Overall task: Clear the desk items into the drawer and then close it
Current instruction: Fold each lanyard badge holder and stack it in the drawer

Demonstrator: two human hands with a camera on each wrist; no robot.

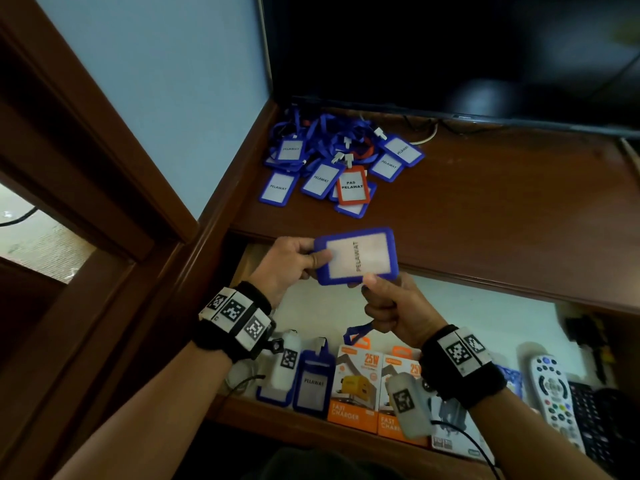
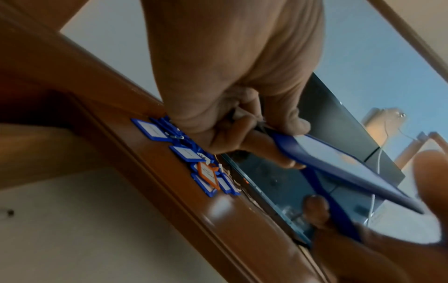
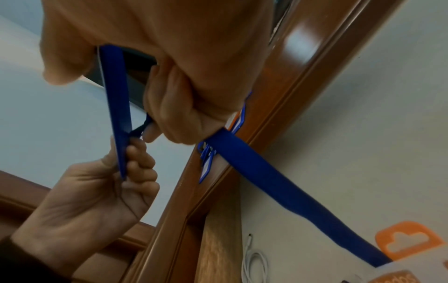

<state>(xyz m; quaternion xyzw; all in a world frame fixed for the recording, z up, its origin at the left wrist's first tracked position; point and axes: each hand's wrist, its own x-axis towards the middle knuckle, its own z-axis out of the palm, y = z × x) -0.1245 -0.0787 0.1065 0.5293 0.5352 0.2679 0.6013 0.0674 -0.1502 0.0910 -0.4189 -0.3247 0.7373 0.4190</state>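
Drawer: pulled out below the desk edge, interior exposed; not yet closed.

Desk: brown wooden top. A pile of badge holders with tangled blue lanyards remains on it near the back left corner, one orange-framed holder lying on top of the blue ones.

Held badge holder: blue frame, white insert reading "PELAWAT", suspended in the air between both hands, above the front of the drawer opening and just forward of the desk edge. It touches neither desk nor drawer.

Left hand: pinches the left short edge of the held badge holder, thumb on the face, fingers curled behind.

Right hand: thumb pressed to the lower edge of the held badge holder, remaining fingers curled round its blue lanyard, which trails down from the fist toward the drawer.

Already in drawer: two blue badge holders at the front left, two orange charger boxes, a white remote control and a coiled white cable. Further dark items sit at the right; their identity cannot be determined.

Progress estimate: early to middle stage. A small share of the badge holders appears stowed; the bulk of the pile is untouched.

Remaining work: stow the held unit, transfer the pile, then push the drawer shut.

Caution: tangled lanyards may drag neighbouring holders when one is lifted.
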